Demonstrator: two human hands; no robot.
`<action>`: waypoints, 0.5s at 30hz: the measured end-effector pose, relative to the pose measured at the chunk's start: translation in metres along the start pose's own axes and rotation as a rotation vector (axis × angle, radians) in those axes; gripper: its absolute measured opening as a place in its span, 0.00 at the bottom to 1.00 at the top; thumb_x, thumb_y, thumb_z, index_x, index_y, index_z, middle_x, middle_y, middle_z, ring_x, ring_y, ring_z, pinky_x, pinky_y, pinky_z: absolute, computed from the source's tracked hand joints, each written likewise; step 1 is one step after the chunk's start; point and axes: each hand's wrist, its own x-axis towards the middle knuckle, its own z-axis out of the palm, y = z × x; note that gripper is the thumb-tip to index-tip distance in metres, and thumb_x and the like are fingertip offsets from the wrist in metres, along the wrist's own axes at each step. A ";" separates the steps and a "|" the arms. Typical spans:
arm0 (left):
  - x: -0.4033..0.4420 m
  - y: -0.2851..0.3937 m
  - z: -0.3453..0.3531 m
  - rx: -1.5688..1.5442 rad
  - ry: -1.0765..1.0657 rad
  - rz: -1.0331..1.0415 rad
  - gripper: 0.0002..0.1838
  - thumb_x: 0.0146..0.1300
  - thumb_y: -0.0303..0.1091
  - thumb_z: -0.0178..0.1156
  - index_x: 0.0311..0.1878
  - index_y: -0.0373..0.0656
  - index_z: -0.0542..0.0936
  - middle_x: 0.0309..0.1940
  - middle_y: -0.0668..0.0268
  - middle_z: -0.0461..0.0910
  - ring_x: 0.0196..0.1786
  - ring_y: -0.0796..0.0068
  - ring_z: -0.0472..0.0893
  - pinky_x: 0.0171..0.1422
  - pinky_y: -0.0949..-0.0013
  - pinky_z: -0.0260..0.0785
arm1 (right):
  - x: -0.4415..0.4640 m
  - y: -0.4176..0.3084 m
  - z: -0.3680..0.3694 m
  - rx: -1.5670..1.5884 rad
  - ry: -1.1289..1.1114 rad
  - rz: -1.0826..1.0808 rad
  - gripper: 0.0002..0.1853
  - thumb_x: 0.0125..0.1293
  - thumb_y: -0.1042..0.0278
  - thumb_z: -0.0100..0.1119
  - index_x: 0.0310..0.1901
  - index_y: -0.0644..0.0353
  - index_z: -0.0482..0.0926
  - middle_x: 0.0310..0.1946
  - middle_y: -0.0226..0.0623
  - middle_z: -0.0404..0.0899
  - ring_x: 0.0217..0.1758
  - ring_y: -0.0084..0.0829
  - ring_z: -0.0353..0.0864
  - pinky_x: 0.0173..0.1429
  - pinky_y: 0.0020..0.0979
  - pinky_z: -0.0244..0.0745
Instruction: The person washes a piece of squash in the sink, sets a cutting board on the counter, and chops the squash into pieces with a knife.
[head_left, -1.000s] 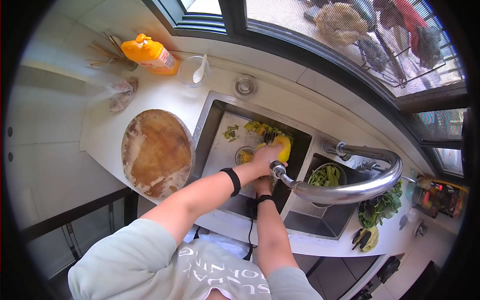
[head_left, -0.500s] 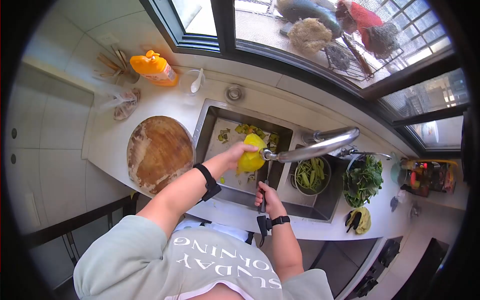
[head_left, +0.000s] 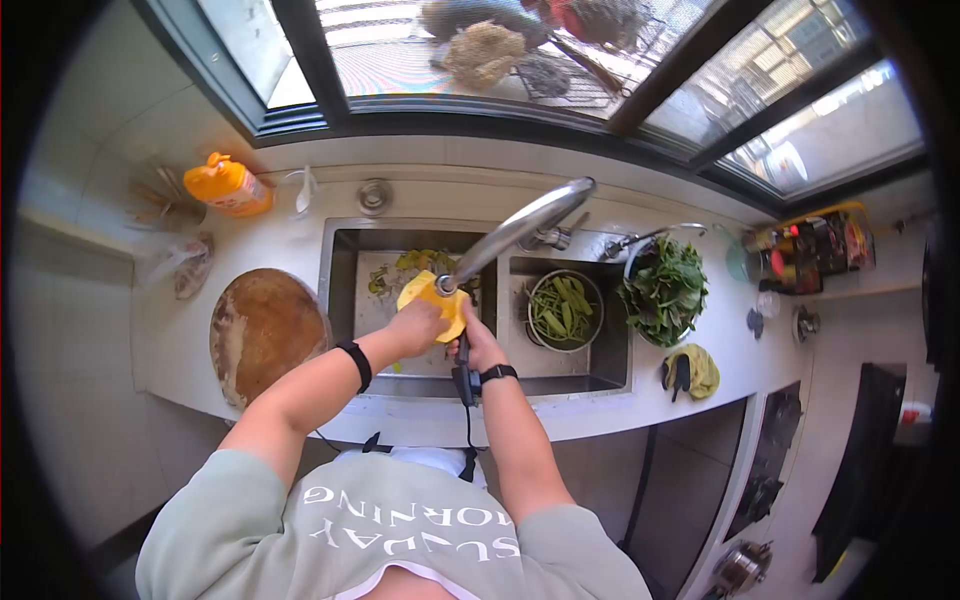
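Note:
Over the left sink basin (head_left: 345, 290), a peeled yellow squash-like piece (head_left: 450, 318) is under the tap mouth; its exact kind is unclear. My left hand (head_left: 415, 328) is closed at its near side, fingers curled against it and partly hidden. My right hand (head_left: 482, 345) grips the dark handle of a knife (head_left: 462, 350), its thumb and fingers against the right edge of the yellow piece. The blade is hidden. Yellow-green peelings (head_left: 425, 262) lie in the basin behind. The curved metal tap (head_left: 520, 218) reaches over from the right.
A pot of green pods (head_left: 562, 308) sits in the right basin. Beside it stand leafy greens (head_left: 665, 290) and a yellow-green cloth (head_left: 692, 372). On the left are a round wooden board (head_left: 268, 335), an orange bottle (head_left: 228, 187) and a white spoon (head_left: 304, 190).
My right hand has come up from the sink's front edge to the yellow piece, still with the knife. My left hand has shifted from its upper left to its near side. The view has turned.

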 end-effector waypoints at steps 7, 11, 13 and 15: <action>0.004 -0.009 -0.018 0.228 -0.216 0.088 0.12 0.53 0.39 0.59 0.39 0.44 0.80 0.29 0.60 0.79 0.38 0.58 0.80 0.45 0.54 0.70 | 0.030 0.010 0.011 -0.196 0.144 -0.085 0.13 0.63 0.50 0.63 0.37 0.50 0.77 0.23 0.27 0.77 0.15 0.24 0.69 0.19 0.26 0.64; 0.011 0.005 -0.050 0.135 -0.545 0.011 0.24 0.57 0.57 0.59 0.41 0.43 0.81 0.30 0.57 0.83 0.38 0.55 0.84 0.42 0.54 0.73 | 0.040 0.026 0.006 -0.179 0.167 -0.202 0.11 0.59 0.64 0.62 0.40 0.62 0.79 0.30 0.34 0.80 0.23 0.29 0.78 0.25 0.30 0.71; 0.016 0.003 -0.054 0.049 -0.539 0.013 0.30 0.57 0.65 0.58 0.42 0.43 0.81 0.31 0.56 0.84 0.39 0.55 0.84 0.41 0.53 0.74 | 0.034 0.029 0.009 -0.086 0.164 -0.245 0.11 0.60 0.67 0.60 0.43 0.62 0.78 0.36 0.35 0.82 0.36 0.32 0.82 0.39 0.31 0.77; 0.022 0.002 -0.053 0.027 -0.652 -0.019 0.35 0.56 0.72 0.55 0.42 0.44 0.81 0.32 0.57 0.84 0.39 0.53 0.84 0.42 0.53 0.73 | 0.042 0.033 0.008 -0.087 0.192 -0.265 0.14 0.59 0.70 0.60 0.45 0.69 0.77 0.38 0.39 0.81 0.39 0.36 0.83 0.43 0.34 0.78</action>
